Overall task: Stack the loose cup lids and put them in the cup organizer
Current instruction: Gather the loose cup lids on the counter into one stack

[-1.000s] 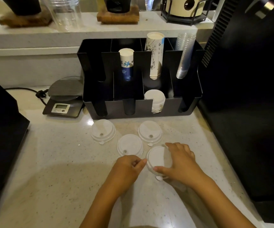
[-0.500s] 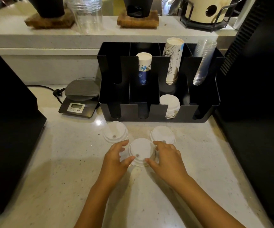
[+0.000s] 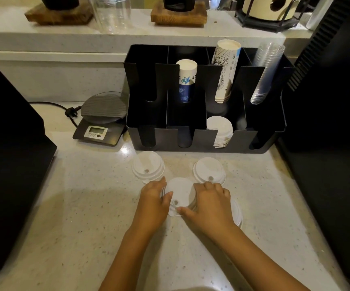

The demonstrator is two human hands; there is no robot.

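Note:
Several white cup lids lie on the speckled counter in front of the black cup organizer [image 3: 203, 143]. My left hand [image 3: 154, 201] and my right hand [image 3: 211, 203] clasp the middle lid [image 3: 179, 192] from both sides, fingers curled on its rim. A left lid [image 3: 147, 165] and a right lid [image 3: 208, 169] lie flat just beyond my hands. Another lid [image 3: 237, 213] peeks out from under my right hand. A stack of lids [image 3: 220, 128] stands on edge in a front slot of the organizer.
The organizer holds paper cup stacks [image 3: 186, 79] and clear plastic cups [image 3: 265, 72] in its rear slots. A digital scale [image 3: 100, 119] with a cable sits to its left. Dark machines [image 3: 8, 164] flank the counter on both sides. A raised shelf runs behind.
My hands left the lid at the lower right and moved left onto the middle lid, closing on it from both sides. The camera shifted, so the scene sits further right.

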